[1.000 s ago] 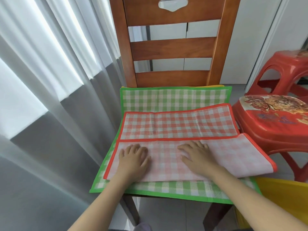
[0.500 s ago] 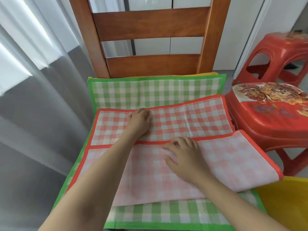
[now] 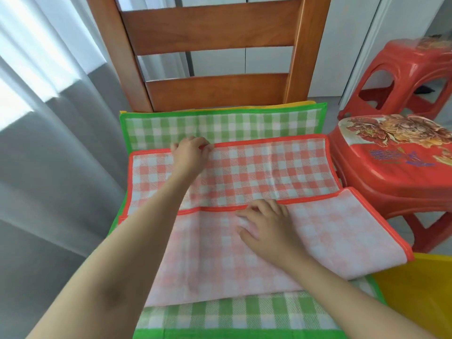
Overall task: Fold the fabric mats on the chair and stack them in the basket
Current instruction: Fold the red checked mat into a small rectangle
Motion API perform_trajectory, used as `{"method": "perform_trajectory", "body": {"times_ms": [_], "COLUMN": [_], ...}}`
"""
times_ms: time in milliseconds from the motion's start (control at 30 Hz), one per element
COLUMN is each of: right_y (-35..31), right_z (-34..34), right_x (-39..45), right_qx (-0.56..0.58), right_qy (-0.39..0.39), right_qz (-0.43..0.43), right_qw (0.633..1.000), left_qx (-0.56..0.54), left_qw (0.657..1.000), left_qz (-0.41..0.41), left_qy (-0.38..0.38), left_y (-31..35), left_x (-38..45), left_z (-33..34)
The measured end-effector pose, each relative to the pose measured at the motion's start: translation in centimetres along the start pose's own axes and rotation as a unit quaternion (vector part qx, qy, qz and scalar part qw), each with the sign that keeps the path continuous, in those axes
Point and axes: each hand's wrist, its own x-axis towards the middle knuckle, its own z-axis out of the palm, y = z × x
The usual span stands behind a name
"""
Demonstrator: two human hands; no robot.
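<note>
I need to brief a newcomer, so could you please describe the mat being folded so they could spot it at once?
Find the wooden chair. A green checked mat covers its seat, and on that lies the red checked mat, its near part folded over. Only this one has an orange-red border, with the left hand at its far edge.

We read this as home interior, living or dining corner: wooden slat-back dining chair (image 3: 215, 40) beside floor-length grey and white curtain (image 3: 49, 143) with daylight behind; two red plastic stools (image 3: 391, 182) at right, nearer one printed with flower pattern; white panelled doors or cabinet fronts (image 3: 220, 62) behind chair; pale tiled floor (image 3: 327, 104); gingham fabric mats (image 3: 220, 128) spread on chair seat
</note>
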Motion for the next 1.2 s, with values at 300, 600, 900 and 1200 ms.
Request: {"method": "perform_trajectory", "body": {"times_ms": [300,600,900,1200], "right_y": [-2.1,-4.4,-2.6,-1.8], "right_z": [-3.0,-8.7,-6.4,-4.5], "right_x": [-2.1,-6.6,-8.9,-9.9], "right_qx": [-0.022,0.146,0.034,0.07], "right_qy": [-0.085,0.139,0.104,-0.037], "right_qz": [-0.001,-0.015,-0.066,-0.049], "right_qw": [0.996,0.979,0.992,0.996], "left_qx": [0.027,0.026,-0.084,-0.098], "left_qw": [0.999,0.999,0.994,0.987], "left_qz": [0.03,0.003,-0.049,-0.061], "left_qy": [0.011,-0.022,-0.042,-0.115], "left_y": [5.1,6.3,3.6,2.5], "left_x": [-7.1,-18.7,-25.7,-27.2], "left_z": [-9.2,-10.8,-7.7,-6.7]}}
